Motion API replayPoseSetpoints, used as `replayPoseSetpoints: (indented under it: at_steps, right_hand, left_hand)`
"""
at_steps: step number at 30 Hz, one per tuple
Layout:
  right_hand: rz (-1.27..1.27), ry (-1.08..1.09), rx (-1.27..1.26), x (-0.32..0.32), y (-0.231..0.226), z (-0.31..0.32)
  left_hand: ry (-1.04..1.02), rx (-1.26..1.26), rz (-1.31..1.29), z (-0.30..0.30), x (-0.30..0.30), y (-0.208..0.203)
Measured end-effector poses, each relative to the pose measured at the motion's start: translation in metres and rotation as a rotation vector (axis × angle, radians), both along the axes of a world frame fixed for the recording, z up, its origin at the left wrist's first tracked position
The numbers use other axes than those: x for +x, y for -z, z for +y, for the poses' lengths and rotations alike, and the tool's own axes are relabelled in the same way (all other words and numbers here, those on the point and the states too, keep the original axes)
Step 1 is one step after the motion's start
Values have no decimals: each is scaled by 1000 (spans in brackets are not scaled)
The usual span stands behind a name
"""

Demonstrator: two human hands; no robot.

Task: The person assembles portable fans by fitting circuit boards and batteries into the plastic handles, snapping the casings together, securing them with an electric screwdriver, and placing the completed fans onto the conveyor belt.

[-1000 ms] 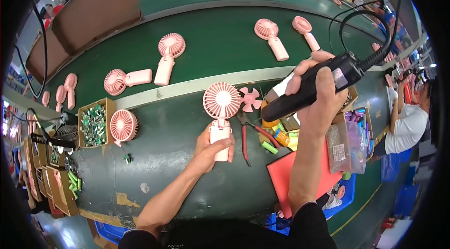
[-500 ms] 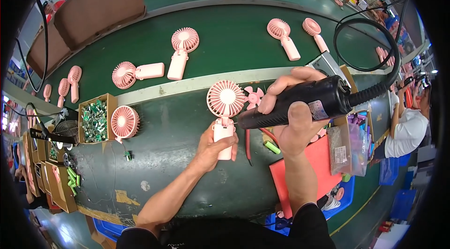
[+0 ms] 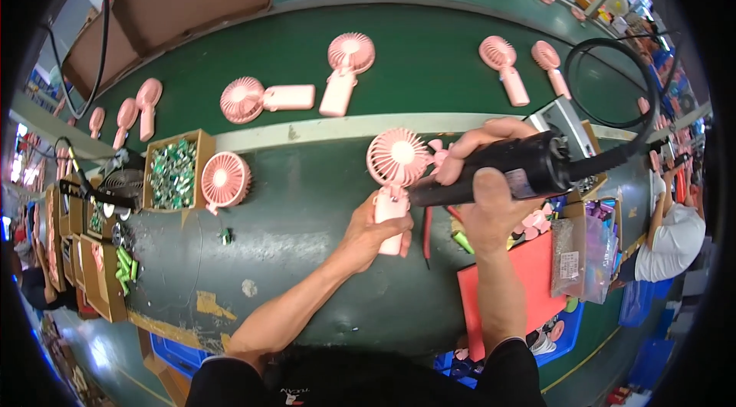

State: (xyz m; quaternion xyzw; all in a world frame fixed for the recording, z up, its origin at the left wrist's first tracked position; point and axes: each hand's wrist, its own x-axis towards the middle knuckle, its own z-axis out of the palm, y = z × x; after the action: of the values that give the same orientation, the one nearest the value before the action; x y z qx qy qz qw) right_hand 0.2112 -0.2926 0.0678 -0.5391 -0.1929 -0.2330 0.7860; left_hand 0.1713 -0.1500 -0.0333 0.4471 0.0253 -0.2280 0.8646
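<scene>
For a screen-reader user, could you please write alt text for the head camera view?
A person's left hand steadies a pink handheld fan on a dark green workbench while the right hand presses a black corded electric screwdriver toward its neck. More pink fans lie on the green conveyor belt behind, and a cardboard box of small green parts sits to the left.

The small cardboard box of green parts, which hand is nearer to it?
Left. The left hand, gripping the pink fan's handle, is closer to the box; the right hand, holding the black power screwdriver, is farther right.
</scene>
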Motion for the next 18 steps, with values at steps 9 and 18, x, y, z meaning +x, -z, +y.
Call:
replayPoseSetpoints:
  at_steps: [9, 18]
  right_hand:
    - [-59, 42, -145, -1, -7, 3]
    - [-25, 0, -207, -5, -8, 5]
  left_hand:
    - [36, -43, 22, 5, 3, -2]
    - [29, -38, -5, 7, 3, -4]
